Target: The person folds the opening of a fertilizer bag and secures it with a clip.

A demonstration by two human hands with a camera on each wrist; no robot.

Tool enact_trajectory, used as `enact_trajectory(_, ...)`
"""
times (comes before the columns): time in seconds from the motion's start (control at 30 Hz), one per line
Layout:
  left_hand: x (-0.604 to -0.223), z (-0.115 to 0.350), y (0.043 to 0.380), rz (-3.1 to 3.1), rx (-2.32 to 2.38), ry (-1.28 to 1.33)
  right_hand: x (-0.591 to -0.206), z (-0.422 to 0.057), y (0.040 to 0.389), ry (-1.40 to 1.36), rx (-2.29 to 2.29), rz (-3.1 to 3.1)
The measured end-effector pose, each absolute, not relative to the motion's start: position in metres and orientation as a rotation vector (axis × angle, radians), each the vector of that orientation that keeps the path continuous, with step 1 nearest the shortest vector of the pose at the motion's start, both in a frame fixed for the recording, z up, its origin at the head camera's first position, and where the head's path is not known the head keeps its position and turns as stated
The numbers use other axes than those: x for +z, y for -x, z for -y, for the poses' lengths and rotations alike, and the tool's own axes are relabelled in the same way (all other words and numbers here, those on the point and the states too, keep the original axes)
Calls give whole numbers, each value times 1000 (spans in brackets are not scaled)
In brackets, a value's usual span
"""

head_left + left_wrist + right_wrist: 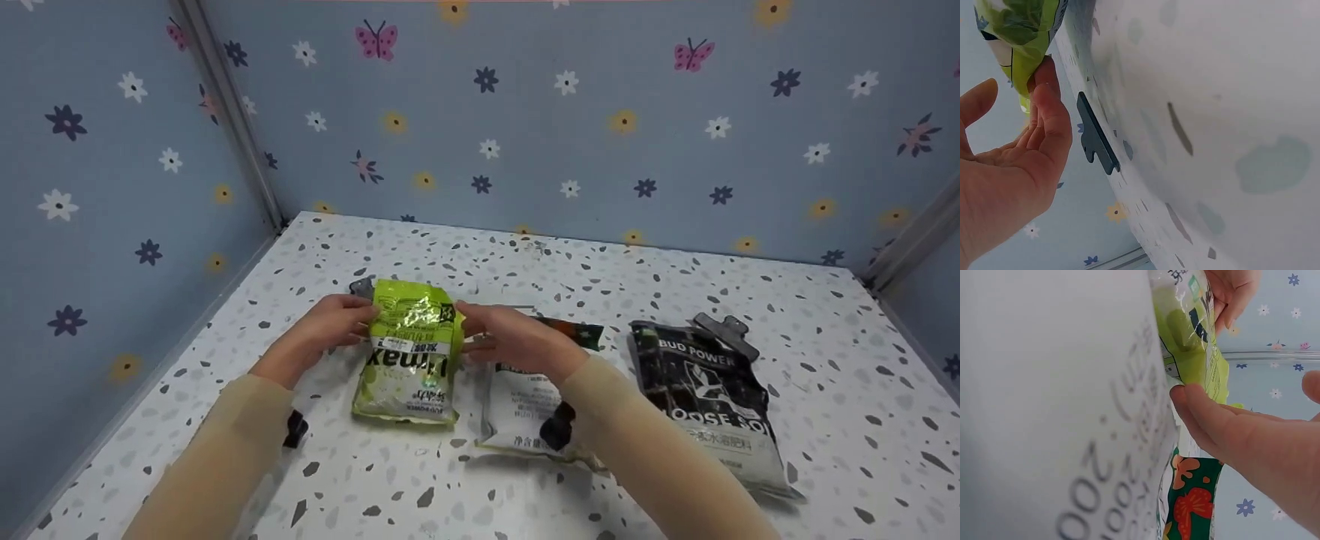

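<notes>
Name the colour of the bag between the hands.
Lime-green and whitish bag, best seen in head view.

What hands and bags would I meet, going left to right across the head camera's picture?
Left hand, green bag, right hand, black-and-white bag. Left out: the white bag, since the right hand and arm overlap it in this picture.

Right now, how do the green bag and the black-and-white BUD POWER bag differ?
The green bag sits between the left hand and right hand; the black-and-white BUD POWER bag has neither hand on it.
In the head view, the green bag's print is upside down; the BUD POWER bag's is upright.
The green bag looks smaller than the BUD POWER bag.
Both are printed bags.
</notes>
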State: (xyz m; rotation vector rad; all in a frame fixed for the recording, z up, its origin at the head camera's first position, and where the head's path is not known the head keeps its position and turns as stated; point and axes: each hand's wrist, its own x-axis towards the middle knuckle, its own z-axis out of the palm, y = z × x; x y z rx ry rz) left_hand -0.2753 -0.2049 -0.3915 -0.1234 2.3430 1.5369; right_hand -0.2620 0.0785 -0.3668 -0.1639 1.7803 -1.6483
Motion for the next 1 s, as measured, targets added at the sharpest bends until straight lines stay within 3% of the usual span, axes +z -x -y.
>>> enact_trajectory(1.0, -363, 226, 237, -2488, 1679, -114, -366, -89, 228, 259, -1847, -1893)
